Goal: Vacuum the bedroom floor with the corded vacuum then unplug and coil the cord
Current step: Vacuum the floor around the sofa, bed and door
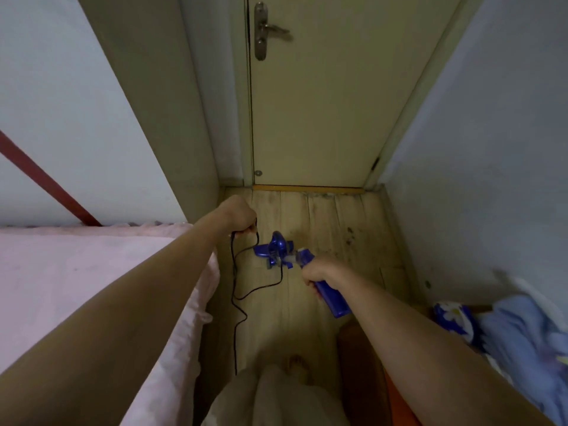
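Note:
A blue corded vacuum stands on the wooden floor in a narrow aisle, its floor head pointed toward the shut door. My right hand grips its blue handle, which slants back toward me. My left hand is stretched forward and holds the black cord up above the floor. From that hand the cord loops down, one strand running to the vacuum body, another trailing back along the bed's edge toward my feet.
A bed with a pink cover fills the left side. A cream door with a metal lever handle closes the aisle ahead. Blue bedding and an orange-brown piece of furniture lie at right. My bare foot is on the floor.

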Tool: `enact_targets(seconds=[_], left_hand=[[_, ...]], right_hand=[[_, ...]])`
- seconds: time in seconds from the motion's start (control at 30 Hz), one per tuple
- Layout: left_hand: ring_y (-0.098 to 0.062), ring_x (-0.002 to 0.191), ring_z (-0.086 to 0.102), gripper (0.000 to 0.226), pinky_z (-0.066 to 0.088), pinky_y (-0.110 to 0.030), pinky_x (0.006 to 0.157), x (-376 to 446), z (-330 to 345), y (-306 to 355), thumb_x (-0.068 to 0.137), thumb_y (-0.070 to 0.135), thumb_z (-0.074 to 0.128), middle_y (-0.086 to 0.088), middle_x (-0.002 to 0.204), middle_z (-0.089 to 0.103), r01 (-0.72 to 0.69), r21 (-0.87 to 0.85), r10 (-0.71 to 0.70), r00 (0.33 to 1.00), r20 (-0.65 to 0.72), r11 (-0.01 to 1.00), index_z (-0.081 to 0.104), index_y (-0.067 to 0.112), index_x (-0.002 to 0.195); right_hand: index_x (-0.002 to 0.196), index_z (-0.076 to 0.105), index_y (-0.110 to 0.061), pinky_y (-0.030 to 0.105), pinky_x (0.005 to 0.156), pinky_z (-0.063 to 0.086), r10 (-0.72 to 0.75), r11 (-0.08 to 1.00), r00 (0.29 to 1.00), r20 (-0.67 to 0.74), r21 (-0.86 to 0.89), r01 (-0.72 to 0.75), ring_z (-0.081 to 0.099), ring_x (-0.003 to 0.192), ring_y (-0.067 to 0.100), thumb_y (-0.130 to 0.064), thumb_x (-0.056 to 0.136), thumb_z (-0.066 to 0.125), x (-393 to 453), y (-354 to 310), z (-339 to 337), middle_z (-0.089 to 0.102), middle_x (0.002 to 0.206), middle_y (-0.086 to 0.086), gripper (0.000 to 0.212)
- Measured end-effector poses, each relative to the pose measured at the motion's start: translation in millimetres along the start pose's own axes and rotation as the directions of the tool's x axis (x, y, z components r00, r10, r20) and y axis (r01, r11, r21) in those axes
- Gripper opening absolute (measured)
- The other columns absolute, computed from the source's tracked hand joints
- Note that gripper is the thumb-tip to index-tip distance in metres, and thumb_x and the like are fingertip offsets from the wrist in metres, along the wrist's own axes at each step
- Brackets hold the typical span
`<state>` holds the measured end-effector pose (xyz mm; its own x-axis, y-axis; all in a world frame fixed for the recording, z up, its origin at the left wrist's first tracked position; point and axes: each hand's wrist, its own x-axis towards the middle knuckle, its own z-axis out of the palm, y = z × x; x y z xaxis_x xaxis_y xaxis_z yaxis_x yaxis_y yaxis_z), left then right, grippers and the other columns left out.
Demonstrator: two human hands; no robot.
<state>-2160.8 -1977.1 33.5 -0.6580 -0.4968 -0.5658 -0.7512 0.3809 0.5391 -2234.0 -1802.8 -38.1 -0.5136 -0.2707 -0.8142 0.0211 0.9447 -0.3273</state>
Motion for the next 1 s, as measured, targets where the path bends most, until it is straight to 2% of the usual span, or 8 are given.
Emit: enact_targets(seconds=[0.17, 0.3, 0.5, 0.63, 0.8, 0.87, 1.0], left_hand=[[-0.013, 0.051, 0.043, 0.030, 0.036, -0.022, 0.049, -51.0, 6.9, -22.8, 0.096, 0.008, 0.049, -0.006, 0.062, 0.053, -0.101, 0.071, 0.100, 0.995, 0.028, 0.992, 0.058, 0.006, 0.067], [-0.013, 0.049, 0.041, 0.029, 0.034, -0.021, 0.047, -76.4, 3.0, -36.7, 0.096, 0.008, 0.049, -0.006, 0.061, 0.052, -0.141, 0.054, 0.139, 0.990, 0.034, 0.989, 0.059, 0.005, 0.068], [-0.015, 0.048, 0.041, 0.029, 0.033, -0.023, 0.047, -86.0, 3.4, -55.3, 0.095, 0.005, 0.048, -0.009, 0.063, 0.053, -0.139, 0.030, 0.137, 0.989, 0.049, 0.990, 0.060, 0.003, 0.069], [-0.013, 0.048, 0.042, 0.031, 0.035, -0.021, 0.047, -79.8, 7.1, -61.5, 0.096, 0.007, 0.046, -0.006, 0.062, 0.055, -0.135, 0.020, 0.133, 0.989, 0.063, 0.991, 0.059, 0.004, 0.068], [-0.011, 0.047, 0.042, 0.032, 0.034, -0.020, 0.046, -61.2, 6.0, -59.8, 0.095, 0.007, 0.048, -0.004, 0.058, 0.054, -0.117, 0.005, 0.116, 0.991, 0.061, 0.993, 0.058, 0.006, 0.065], [-0.011, 0.048, 0.042, 0.032, 0.034, -0.020, 0.046, -49.3, 3.3, -59.2, 0.095, 0.006, 0.048, -0.005, 0.058, 0.053, -0.104, 0.001, 0.103, 0.993, 0.064, 0.995, 0.058, 0.006, 0.065], [-0.012, 0.048, 0.043, 0.034, 0.034, -0.020, 0.046, -17.7, -2.6, -48.5, 0.095, 0.005, 0.046, -0.004, 0.058, 0.054, -0.051, -0.011, 0.051, 0.998, 0.047, 0.999, 0.058, 0.006, 0.064]], right_hand=[[0.088, 0.055, -0.004, 0.024, 0.053, 0.046, 0.038, 0.982, 0.999, 0.037, 0.181, -0.044, 0.053, 0.055, 0.014, 0.000, 0.090, 0.053, -56.5, 21.1, 45.9, 0.055, 0.067, 0.007, 0.005], [0.119, 0.055, 0.002, 0.024, 0.047, 0.045, 0.042, 0.923, 0.998, 0.041, 0.382, -0.054, 0.052, 0.053, 0.013, 0.003, 0.089, 0.055, -76.6, 27.0, 78.0, 0.055, 0.066, 0.007, 0.030], [0.130, 0.052, -0.001, 0.024, 0.045, 0.045, 0.047, 0.879, 0.999, 0.015, 0.475, -0.048, 0.053, 0.053, 0.011, 0.002, 0.088, 0.057, -80.1, 22.8, 104.2, 0.057, 0.069, 0.006, 0.042], [0.125, 0.055, 0.000, 0.025, 0.047, 0.044, 0.037, 0.856, 0.999, -0.026, 0.516, -0.018, 0.052, 0.053, 0.012, 0.002, 0.089, 0.056, -72.7, 12.4, 105.9, 0.055, 0.069, 0.006, 0.036], [0.098, 0.059, -0.003, 0.026, 0.049, 0.047, 0.081, 0.819, 0.996, -0.036, 0.573, -0.046, 0.053, 0.054, 0.015, 0.000, 0.089, 0.056, -50.7, 8.1, 108.0, 0.055, 0.067, 0.007, 0.010], [0.098, 0.059, -0.002, 0.027, 0.048, 0.047, 0.089, 0.809, 0.995, -0.041, 0.586, -0.048, 0.053, 0.054, 0.016, -0.002, 0.089, 0.056, -37.6, 1.7, 107.0, 0.056, 0.067, 0.007, 0.010], [0.113, 0.059, -0.001, 0.022, 0.038, 0.043, 0.085, 0.816, 0.995, -0.055, 0.577, -0.037, 0.054, 0.048, 0.016, -0.003, 0.089, 0.056, -3.0, -22.5, 92.1, 0.058, 0.066, 0.008, 0.024]])
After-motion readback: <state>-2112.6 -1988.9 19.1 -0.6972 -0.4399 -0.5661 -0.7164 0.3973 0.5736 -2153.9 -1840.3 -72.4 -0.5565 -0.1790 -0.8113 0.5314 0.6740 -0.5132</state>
